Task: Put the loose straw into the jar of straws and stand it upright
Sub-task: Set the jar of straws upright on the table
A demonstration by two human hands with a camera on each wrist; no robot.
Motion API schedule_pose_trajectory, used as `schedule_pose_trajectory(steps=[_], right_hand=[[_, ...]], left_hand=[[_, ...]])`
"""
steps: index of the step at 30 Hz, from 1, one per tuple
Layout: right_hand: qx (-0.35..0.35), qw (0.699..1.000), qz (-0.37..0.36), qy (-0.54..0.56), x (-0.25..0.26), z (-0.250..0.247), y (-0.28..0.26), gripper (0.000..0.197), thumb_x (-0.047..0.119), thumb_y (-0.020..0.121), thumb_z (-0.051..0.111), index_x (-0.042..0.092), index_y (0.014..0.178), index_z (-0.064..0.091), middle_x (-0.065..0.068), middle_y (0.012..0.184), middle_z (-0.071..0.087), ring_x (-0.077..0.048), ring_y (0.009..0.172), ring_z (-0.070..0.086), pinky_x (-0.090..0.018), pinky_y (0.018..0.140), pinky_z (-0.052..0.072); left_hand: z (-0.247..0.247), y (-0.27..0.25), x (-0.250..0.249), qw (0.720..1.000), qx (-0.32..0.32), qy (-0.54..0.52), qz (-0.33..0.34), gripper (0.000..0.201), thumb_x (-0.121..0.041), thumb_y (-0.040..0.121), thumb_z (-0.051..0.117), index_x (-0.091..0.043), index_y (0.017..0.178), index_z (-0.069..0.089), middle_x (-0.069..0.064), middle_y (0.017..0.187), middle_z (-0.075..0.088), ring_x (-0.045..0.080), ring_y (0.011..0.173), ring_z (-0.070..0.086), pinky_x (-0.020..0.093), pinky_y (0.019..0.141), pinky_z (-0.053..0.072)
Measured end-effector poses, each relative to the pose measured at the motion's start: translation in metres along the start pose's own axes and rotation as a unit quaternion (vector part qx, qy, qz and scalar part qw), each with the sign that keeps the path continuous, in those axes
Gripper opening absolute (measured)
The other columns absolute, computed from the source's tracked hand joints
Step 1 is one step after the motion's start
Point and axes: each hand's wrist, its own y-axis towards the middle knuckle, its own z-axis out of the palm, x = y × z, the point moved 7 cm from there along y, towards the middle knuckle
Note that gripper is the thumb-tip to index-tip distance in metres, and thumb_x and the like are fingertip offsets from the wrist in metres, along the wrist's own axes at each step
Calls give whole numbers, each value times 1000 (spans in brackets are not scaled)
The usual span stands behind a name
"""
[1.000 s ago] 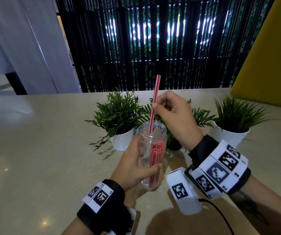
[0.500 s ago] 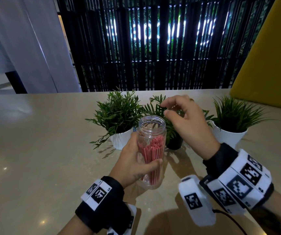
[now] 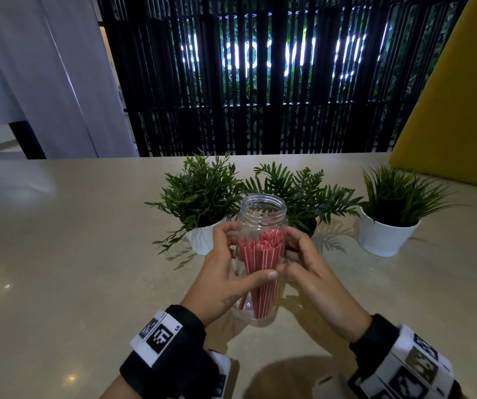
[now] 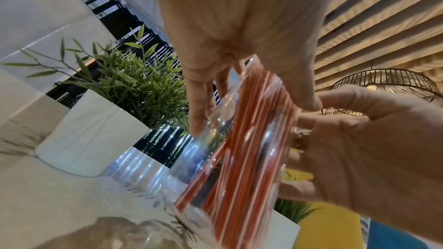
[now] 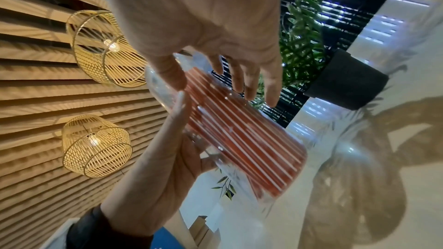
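jar [image 3: 261, 214] of straws [image 3: 261, 254], both hands gripping

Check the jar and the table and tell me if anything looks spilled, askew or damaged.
Nothing stands out. The jar stands upright between the left hand and right hand, and the straws are all inside it.

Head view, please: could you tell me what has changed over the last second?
The right hand let go of the red striped straw, now among the red striped straws, and came down to hold the clear plastic jar too. The left hand kept its grip; the jar stays on the beige table.
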Motion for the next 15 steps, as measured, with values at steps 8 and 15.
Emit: schedule_pose_trajectory(steps=[8,15], right_hand=[[-1,999,-19,25,-8,-2,-1,51,38,74,64,41,121,44,16,119,61,-2,111,58,-26,91,52],[-24,999,-47,-13,-17,-9,11,50,24,77,63,30,124,50,2,122,50,4,109,53,-6,75,49]], left_hand=[[4,-7,7,999,17,-39,9,74,-43,54,78,-44,115,36,-18,125,49,-8,114,48,15,84,50],[-2,0,24,1000,22,14,-1,56,-36,77,63,-38,128,40,-9,128,49,-3,116,49,21,89,45]])
